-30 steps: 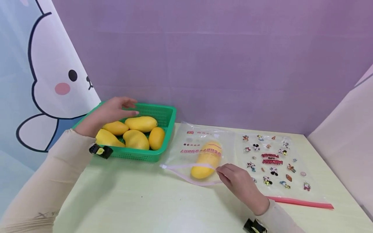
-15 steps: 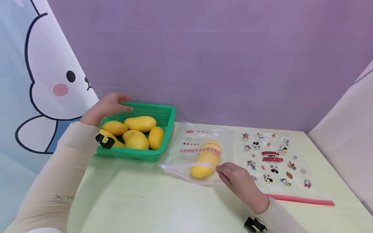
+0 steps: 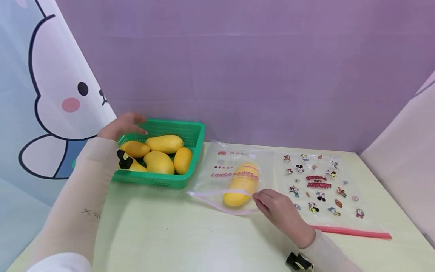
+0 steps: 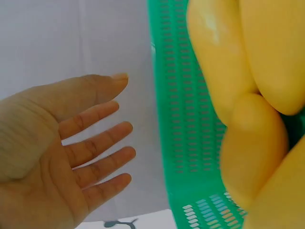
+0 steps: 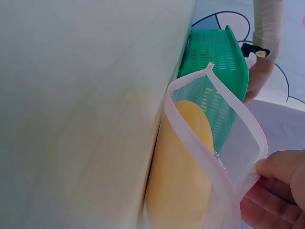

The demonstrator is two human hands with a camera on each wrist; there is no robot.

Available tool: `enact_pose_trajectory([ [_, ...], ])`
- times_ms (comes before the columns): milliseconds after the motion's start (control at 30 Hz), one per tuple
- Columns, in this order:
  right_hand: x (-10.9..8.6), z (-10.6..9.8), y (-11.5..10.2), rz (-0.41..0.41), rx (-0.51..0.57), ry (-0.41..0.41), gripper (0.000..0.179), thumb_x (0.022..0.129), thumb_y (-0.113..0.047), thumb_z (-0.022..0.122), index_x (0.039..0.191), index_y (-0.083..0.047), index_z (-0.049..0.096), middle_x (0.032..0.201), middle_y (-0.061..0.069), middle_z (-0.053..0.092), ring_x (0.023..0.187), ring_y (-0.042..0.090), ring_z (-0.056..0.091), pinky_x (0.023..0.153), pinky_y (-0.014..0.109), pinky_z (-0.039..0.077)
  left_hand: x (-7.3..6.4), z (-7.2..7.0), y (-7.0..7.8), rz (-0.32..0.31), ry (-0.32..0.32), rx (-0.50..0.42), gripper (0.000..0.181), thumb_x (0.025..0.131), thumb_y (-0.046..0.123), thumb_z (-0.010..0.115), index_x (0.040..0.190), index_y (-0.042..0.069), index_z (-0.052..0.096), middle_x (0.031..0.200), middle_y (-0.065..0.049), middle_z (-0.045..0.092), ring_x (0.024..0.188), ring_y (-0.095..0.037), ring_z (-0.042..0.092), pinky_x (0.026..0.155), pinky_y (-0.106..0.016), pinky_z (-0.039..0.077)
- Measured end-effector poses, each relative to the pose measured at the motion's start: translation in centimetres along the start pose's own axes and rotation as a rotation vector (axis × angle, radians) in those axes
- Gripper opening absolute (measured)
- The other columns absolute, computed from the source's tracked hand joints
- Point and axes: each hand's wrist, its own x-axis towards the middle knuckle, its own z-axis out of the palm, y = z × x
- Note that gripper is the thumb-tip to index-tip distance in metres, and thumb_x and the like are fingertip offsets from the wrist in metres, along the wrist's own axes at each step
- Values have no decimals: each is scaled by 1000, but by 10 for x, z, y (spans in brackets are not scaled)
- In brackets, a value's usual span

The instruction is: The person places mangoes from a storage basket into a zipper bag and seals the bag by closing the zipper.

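Observation:
Over the back left of a green plastic basket (image 3: 200, 141) hovers my left hand (image 3: 124, 125), its fingers spread and holding nothing. In the left wrist view the palm shows beside the basket's wall (image 4: 178, 119). Several yellow mangoes (image 3: 159, 163) lie in the basket. My right hand (image 3: 283, 213) pinches the edge of a clear zip bag (image 3: 204, 173) with a pink zip strip. That bag's mouth gapes in the right wrist view, and one mango (image 5: 181, 176) lies inside it. The bag rests flat on the table.
A second clear bag (image 3: 340, 166) with cartoon prints and a red zip strip (image 3: 353, 232) lies flat on the right of the pale table (image 3: 163, 245). A purple cloth (image 3: 238, 75) hangs behind, and a printed rabbit curtain (image 3: 64, 87) is at the left.
My left hand has shifted left over the basket, dipping slightly at the last, still with nothing in it. The right hand keeps its hold on the bag's edge.

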Motion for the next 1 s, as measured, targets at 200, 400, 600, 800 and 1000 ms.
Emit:
enact_pose_trajectory([
  [200,-2,0,0,-4,2,14,26,63,3,79,86,-4,70,80,1,68,70,12,64,61,22,52,6,4,-12,-18,-51,47,56,91,16,60,136,-9,39,138,-33,36,126,-50,32,100,-62,30],
  [400,-3,-1,-1,5,0,11,26,63,3,78,87,-5,70,81,1,68,70,12,64,62,22,52,11,9,-25,-68,-84,55,62,90,23,60,138,-8,36,140,-33,32,125,-51,32,100,-62,31],
  [600,-4,-2,-1,0,8,16,25,64,3,77,87,-5,70,81,1,68,70,12,64,62,22,52,12,18,-26,-121,-150,34,66,88,22,62,140,-6,33,143,-32,27,128,-52,26,100,-64,29],
  [800,-6,-2,-1,-2,17,16,25,64,4,77,87,-5,70,80,0,68,69,11,63,61,20,52,19,24,-24,-237,-226,35,64,88,25,64,142,4,37,148,-30,17,129,-54,21,97,-67,30],
  [1000,-10,-2,-1,12,5,16,25,64,4,78,86,-5,70,80,0,68,69,10,63,61,20,52,36,33,-30,-338,-261,33,56,87,18,63,139,10,43,146,-28,23,125,-52,29,86,-60,44],
])
